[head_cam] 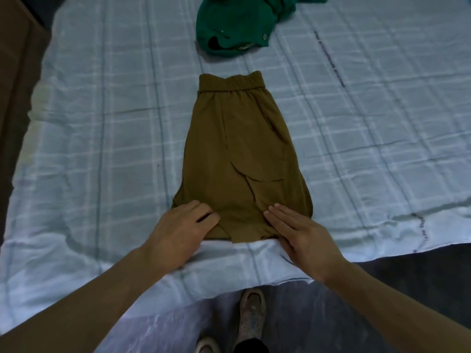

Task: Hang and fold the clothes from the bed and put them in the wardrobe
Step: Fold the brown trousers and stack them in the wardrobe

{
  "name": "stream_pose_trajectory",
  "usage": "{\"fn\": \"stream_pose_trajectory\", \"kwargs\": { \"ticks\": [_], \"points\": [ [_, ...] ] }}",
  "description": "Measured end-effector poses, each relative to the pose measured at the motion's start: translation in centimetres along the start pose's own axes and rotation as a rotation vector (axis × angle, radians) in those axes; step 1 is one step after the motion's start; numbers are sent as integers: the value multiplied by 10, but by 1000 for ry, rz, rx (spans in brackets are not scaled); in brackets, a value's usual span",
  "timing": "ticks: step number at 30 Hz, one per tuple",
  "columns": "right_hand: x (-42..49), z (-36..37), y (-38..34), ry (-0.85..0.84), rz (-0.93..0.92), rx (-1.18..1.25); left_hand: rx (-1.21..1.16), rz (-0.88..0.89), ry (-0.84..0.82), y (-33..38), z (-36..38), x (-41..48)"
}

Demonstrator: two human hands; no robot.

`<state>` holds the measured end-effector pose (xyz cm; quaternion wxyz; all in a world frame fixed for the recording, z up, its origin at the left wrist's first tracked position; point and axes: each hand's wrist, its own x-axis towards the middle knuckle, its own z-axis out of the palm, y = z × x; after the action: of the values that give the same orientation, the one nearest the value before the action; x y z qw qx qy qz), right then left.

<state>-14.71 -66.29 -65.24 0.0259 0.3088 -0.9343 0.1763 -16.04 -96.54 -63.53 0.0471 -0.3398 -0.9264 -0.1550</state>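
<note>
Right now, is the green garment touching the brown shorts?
Apart. The head view shows bare bedsheet between the green garment and the brown shorts.

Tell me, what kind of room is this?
Probably a bedroom: a bed with a pale checked sheet, brown shorts laid flat on it, and a crumpled green garment farther back.

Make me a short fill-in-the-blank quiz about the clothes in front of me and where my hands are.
1. The shorts lie flat on a ____ covered with a checked sheet.
2. The crumpled garment beyond the shorts' waistband is coloured ____.
3. Counting the left hand and right hand, ____ hands touch the shorts.

Missing words: bed; green; two.
</note>
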Motion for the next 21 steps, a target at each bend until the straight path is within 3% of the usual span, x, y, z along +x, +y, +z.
{"fn": "stream_pose_trajectory", "kwargs": {
  "ticks": [7, 12, 17, 21],
  "points": [
    [49, -50, 20, 55, 202, 192, -146, -156, 81, -15, -43, 34],
    [110, -82, 44, 205, 315, 319, -314, -321, 179, -35, -72, 80],
    [176, -95, 72, 256, 414, 414, -411, -448, 306, -69, -89, 130],
    [222, -90, 95, 270, 478, 461, -485, -550, 315, -108, -88, 160]
  ]
}}
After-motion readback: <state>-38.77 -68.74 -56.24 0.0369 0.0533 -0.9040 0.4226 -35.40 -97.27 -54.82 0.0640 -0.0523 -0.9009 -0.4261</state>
